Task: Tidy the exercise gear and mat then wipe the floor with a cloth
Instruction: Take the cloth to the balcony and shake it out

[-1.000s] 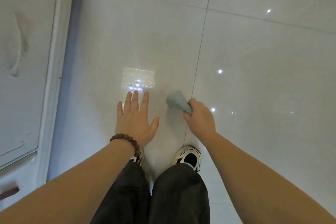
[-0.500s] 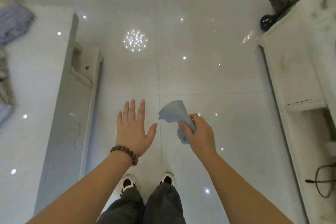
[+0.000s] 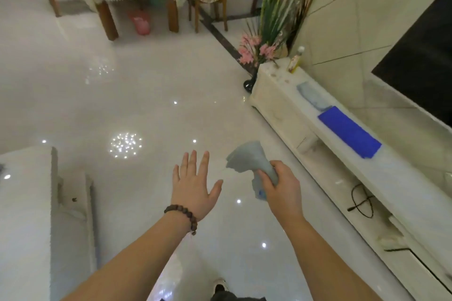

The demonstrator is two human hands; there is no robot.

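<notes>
Glossy white tiled floor [image 3: 146, 110], white TV cabinet [image 3: 305, 115] at right. Right hand [image 3: 281, 188] clenches a pale blue cloth [image 3: 249, 157] held above the floor; left hand [image 3: 193, 183] spread, holding nothing. Cloth judged light, limp; grasp bunched at mid-fold.

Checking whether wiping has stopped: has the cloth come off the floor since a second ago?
Yes. The cloth, gripped by the right hand, was low against the floor tiles; now it is held well above them.
</notes>
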